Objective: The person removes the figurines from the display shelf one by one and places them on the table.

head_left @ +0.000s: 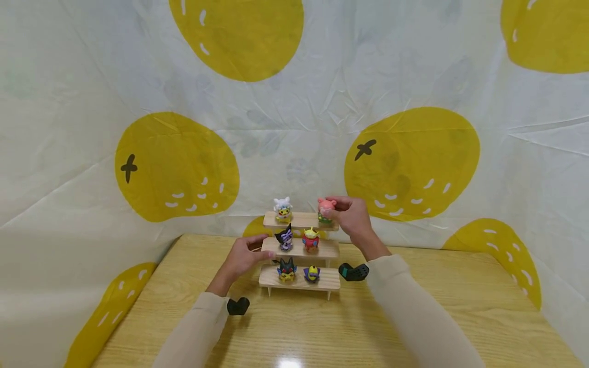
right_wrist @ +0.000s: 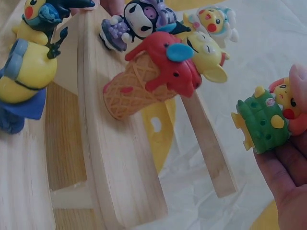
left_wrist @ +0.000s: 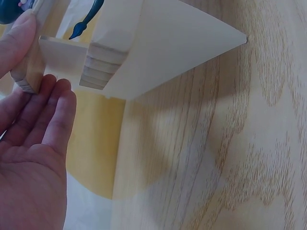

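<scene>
Standing nearest, below all fingertips, are a dark-eared toy (head_left: 287, 272) and a yellow toy (head_left: 312, 274). The left hand (head_left: 241, 257) pinches the middle shelf (head_left: 330, 249); right of its fingers stand a purple toy (head_left: 285, 240) and a red toy (head_left: 310, 242). Farthest, the right hand (head_left: 355, 215) grasps the pink-hatted toy (right_wrist: 268, 117) near the top shelf (head_left: 303, 221), a white-hatted toy (head_left: 283, 210) left of its fingers.

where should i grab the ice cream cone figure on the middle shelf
Probably round the waffle cone, coming from your right. The cone is simple and rounded below the bulging red top, while the black-and-purple figure stands to its left and the middle shelf on its right is bare. Your right hand would first need to release the pink-hooded figure.
</scene>
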A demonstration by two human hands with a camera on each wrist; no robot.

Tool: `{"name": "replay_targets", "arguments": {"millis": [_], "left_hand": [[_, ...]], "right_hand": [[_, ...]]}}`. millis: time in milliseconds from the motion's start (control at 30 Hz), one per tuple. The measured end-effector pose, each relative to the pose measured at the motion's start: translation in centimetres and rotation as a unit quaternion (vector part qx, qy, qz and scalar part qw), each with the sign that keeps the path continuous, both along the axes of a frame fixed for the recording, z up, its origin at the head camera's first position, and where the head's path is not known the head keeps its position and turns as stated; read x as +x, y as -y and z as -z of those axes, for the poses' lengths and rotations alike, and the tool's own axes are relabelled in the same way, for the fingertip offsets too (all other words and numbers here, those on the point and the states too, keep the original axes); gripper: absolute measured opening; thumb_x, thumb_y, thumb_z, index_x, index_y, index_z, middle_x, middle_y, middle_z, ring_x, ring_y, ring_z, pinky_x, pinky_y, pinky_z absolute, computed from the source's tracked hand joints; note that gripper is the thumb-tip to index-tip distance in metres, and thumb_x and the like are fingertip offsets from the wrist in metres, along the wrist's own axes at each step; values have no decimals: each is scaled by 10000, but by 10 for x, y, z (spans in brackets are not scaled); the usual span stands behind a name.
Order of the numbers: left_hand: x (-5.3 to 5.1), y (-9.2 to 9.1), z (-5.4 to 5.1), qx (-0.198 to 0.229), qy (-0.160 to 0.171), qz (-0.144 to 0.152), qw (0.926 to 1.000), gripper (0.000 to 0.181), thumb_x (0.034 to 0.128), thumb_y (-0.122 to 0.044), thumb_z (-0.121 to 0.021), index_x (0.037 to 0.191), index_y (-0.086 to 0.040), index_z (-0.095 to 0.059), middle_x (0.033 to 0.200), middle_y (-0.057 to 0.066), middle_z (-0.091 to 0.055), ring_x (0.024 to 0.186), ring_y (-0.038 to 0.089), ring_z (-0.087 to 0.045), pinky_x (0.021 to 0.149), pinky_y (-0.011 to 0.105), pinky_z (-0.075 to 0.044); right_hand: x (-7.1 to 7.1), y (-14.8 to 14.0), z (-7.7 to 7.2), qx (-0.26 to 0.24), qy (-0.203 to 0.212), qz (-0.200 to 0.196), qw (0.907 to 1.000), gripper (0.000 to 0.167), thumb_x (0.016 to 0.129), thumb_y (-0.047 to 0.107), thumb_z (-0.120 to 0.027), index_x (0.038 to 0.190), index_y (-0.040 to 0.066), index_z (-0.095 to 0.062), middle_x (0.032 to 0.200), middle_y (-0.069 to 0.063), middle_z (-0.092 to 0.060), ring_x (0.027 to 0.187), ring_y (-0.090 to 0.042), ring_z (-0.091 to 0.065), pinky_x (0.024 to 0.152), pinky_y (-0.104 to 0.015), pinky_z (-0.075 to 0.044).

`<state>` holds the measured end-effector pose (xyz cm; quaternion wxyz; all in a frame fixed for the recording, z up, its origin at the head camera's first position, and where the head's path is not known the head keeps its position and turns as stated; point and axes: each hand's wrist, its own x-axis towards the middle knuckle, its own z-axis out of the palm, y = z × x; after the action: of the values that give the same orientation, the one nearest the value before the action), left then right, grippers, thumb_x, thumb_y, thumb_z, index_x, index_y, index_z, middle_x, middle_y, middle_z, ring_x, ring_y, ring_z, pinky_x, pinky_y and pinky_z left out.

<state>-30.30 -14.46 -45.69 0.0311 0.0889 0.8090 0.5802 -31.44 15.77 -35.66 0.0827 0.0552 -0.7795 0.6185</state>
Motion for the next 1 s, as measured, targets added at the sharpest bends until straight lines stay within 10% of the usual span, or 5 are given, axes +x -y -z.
{"name": "replay_targets", "arguments": {"millis": [1000], "left_hand": [[-1, 1, 2, -193, -82, 116, 9997, 658, 924, -230, -815, 1508, -65, -560, 1572, 166, -530, 1460, 387, -507, 1139, 516, -495]], "right_hand": [[6, -33, -2, 266, -39, 84, 9996, 437, 962, 105, -755, 1369, -27, -668, 1324, -287, -683, 931, -34, -641, 803, -115, -555]]}}
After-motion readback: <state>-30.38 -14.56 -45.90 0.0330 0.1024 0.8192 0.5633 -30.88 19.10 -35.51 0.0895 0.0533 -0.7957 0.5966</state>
